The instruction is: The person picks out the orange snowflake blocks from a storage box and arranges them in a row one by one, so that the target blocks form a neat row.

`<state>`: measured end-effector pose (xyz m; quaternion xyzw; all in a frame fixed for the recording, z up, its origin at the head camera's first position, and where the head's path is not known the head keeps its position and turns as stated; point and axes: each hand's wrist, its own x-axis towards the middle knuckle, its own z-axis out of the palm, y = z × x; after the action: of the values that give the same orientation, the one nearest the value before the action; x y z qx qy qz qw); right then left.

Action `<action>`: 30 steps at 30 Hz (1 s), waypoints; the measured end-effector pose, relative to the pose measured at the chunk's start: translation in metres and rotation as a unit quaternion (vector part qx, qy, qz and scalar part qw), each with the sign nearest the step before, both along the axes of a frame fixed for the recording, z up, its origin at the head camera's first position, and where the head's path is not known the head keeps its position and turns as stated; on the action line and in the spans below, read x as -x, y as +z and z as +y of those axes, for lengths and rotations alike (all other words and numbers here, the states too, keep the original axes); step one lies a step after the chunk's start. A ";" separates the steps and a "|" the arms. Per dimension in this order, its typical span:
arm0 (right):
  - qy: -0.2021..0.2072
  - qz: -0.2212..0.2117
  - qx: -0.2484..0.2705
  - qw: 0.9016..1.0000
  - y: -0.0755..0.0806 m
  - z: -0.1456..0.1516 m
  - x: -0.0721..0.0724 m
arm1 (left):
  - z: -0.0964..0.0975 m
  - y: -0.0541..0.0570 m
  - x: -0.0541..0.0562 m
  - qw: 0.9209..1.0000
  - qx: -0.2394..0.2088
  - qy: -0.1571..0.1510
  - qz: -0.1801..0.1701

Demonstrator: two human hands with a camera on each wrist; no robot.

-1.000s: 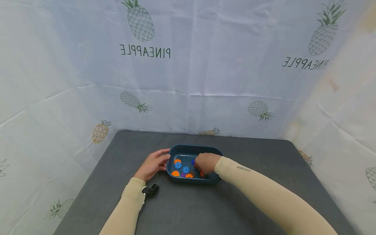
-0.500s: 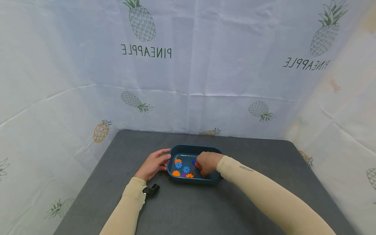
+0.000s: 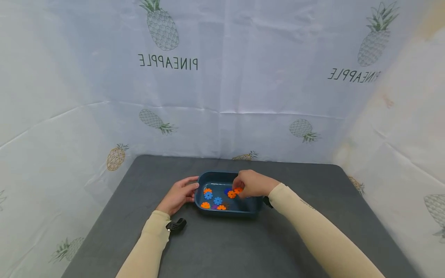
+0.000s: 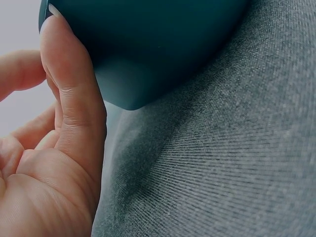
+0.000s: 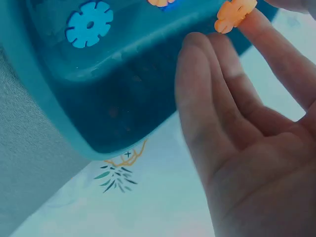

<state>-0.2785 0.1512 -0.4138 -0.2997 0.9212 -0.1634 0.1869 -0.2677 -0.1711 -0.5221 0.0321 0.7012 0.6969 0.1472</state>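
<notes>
A dark teal rectangular tray (image 3: 226, 214) holds several flower-shaped plastic discs, among them a light-blue disc (image 3: 218, 200) and an orange disc (image 3: 205, 205). At its left end my left hand (image 3: 176, 196) holds the tray, thumb at the rim; in the left wrist view that thumb (image 4: 74, 84) lies along the outer wall. My right hand (image 3: 255, 183) is over the right half and pinches an orange flower-shaped disc (image 5: 236, 15) between thumb and index finger. Another orange disc (image 3: 231, 194) overlaps a dark-blue one (image 3: 227, 191) just left of the pinching fingers.
The tray stands on a dark grey tabletop (image 3: 222, 247). Behind and at both sides hangs a white cloth (image 3: 243, 85) printed with pineapples. A blue disc (image 5: 90, 24) lies near the tray's right end in the right wrist view.
My right hand has risen from low inside the tray and moved slightly right, with an orange disc now visible in its fingers. The left hand has stayed at the tray's left end.
</notes>
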 end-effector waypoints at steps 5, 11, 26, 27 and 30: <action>-0.018 0.003 0.051 0.999 0.001 0.012 -0.005 | -0.001 -0.001 -0.001 1.000 0.000 0.003 -0.002; -0.047 0.005 0.105 0.993 0.000 0.023 -0.011 | 0.001 -0.001 -0.001 1.000 -0.003 0.002 -0.007; -0.145 0.006 0.211 0.967 -0.026 0.065 -0.024 | 0.004 -0.002 0.000 1.000 -0.004 0.001 -0.013; -0.150 0.008 0.219 0.964 -0.026 0.070 -0.026 | 0.004 -0.002 0.000 1.000 -0.005 0.002 -0.014; -0.164 0.015 0.240 0.957 -0.030 0.087 -0.030 | 0.003 0.000 -0.001 1.000 -0.004 0.002 -0.011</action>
<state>-0.2486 0.2378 -0.4437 -0.1831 0.8940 -0.4037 0.0660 -0.2669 -0.1678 -0.5226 0.0234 0.6966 0.7006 0.1531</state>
